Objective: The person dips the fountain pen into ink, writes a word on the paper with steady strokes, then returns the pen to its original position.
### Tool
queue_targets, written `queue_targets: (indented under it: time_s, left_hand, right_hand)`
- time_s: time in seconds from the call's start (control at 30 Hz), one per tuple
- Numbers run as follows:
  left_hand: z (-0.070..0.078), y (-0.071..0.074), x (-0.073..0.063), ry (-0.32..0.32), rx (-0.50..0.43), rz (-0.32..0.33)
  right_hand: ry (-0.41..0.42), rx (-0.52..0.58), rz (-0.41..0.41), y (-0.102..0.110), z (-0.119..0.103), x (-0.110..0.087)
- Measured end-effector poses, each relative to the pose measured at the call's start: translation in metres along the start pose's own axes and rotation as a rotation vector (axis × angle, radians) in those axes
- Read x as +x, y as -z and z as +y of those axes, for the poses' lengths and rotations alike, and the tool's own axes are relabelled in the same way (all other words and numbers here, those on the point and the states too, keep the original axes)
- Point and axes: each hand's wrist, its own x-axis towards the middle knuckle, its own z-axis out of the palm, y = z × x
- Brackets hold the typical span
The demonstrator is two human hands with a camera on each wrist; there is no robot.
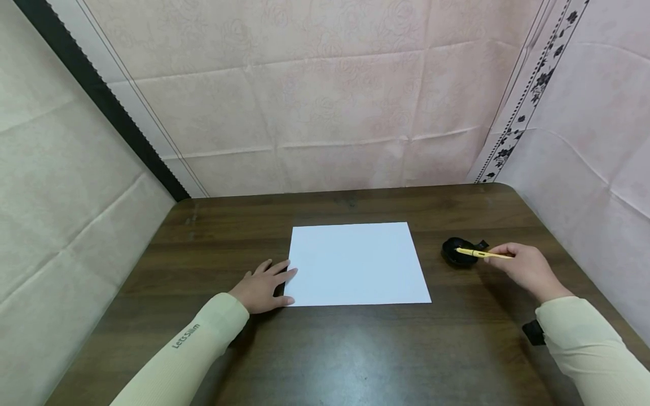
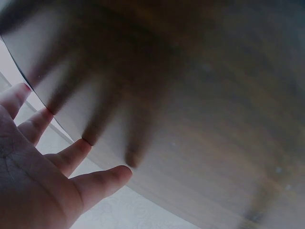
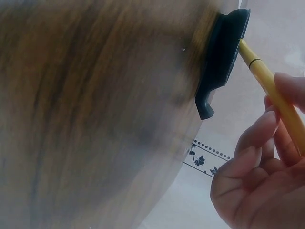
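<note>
A white sheet of paper [image 1: 358, 265] lies flat on the table. My left hand [image 1: 264, 287] rests at its left edge, fingers spread, with thumb and some fingertips touching the paper. In the left wrist view the fingers of the left hand [image 2: 52, 176] are extended and hold nothing. To the right of the paper stands a small black dish [image 1: 452, 260] with a short stub on its side. My right hand [image 1: 528, 269] pinches a slim yellow pen [image 3: 269, 86] between thumb and fingers. The pen's tapered tip is at the dish; whether it touches cannot be told.
The brown wooden table [image 1: 325, 361] has rounded far corners. Pale patterned cloth [image 1: 330, 113] hangs behind it and at both sides. A black strap-like piece [image 1: 533, 332] sits under the right sleeve.
</note>
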Motion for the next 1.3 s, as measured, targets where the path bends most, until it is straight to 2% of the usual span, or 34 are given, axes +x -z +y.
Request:
queue_targets:
  time_s: [0.7, 1.3]
  left_hand:
    - [-0.0056, -0.0072, 0.0043, 0.008, 0.007, 0.008]
    - [-0.0048, -0.0053, 0.0026, 0.006, 0.003, 0.008]
  right_hand:
    - [-0.034, 0.082, 0.042, -0.0047, -0.0010, 0.0009]
    - [-0.118, 0.211, 0.016, -0.0082, -0.0037, 0.0045]
